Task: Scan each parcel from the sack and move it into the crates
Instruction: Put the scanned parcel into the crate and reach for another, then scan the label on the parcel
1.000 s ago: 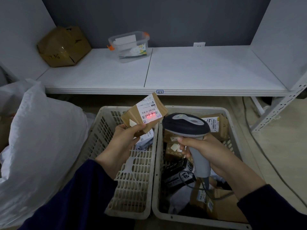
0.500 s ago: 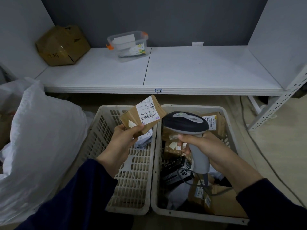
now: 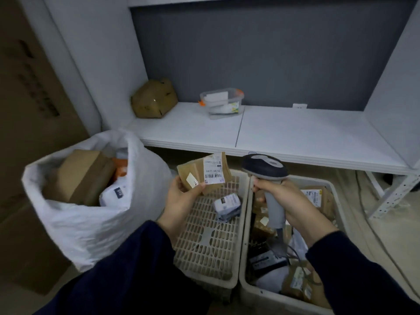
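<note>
Left hand (image 3: 181, 202) grips brown parcel (image 3: 200, 172), white barcode label up, over left crate (image 3: 204, 246) far rim. Right hand (image 3: 288, 201), at 3 o'clock, clenches scanner (image 3: 264, 167).

Parcel label (image 3: 213, 169) text too blurred.

Looks like a parcel sorting room: metal shelving (image 3: 295, 135), a sack (image 3: 91, 219) stuffed with parcels, two plastic crates (image 3: 244, 223) on the floor, and a barcode scanner (image 3: 264, 169).
</note>
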